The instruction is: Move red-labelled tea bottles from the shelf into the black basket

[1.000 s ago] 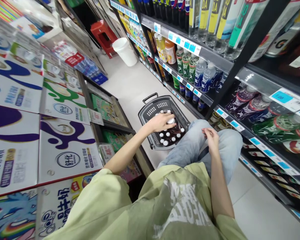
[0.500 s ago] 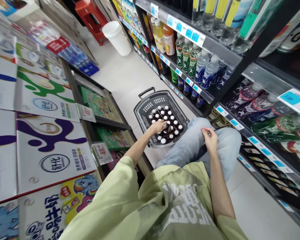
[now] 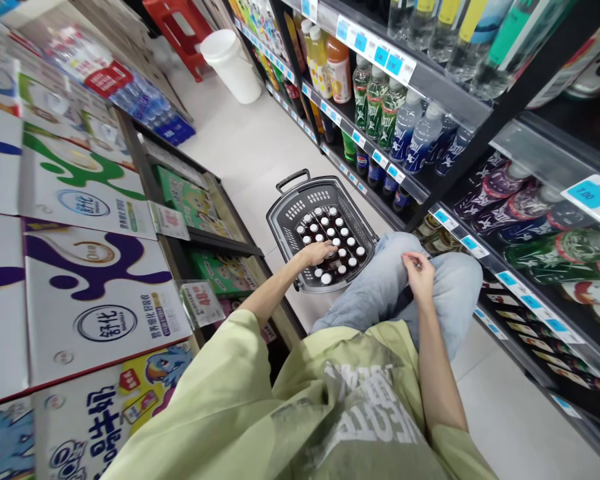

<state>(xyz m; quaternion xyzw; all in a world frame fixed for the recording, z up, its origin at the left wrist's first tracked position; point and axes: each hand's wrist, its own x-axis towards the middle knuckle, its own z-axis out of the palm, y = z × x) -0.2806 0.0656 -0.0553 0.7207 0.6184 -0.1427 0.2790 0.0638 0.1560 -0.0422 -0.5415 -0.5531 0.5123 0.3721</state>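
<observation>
A dark grey shopping basket (image 3: 325, 181) stands on the floor before my knees. Several dark bottles with white caps (image 3: 326, 278) are upright inside, packed in rows. My left hand (image 3: 319, 253) reaches into the basket from the left, fingers closed round the top of one bottle (image 3: 332, 253) near the middle. Its body is hidden among the others. Over my bent knees, my right hand (image 3: 420, 275) rests with fingers curled together and nothing visible in them.
Drink shelves with bottled sodas (image 3: 375, 107) line the right side. To the left are stacked milk cartons (image 3: 100, 287) above a low rack with green boxes (image 3: 220, 270). Farther along the aisle stand a white bucket (image 3: 233, 67), a red stool (image 3: 180, 33) and shrink-wrapped water bottles (image 3: 140, 100).
My left hand stays in the basket, its fingers at nearly the same spot among the caps. My right hand keeps its place by the knees. The view has shifted slightly.
</observation>
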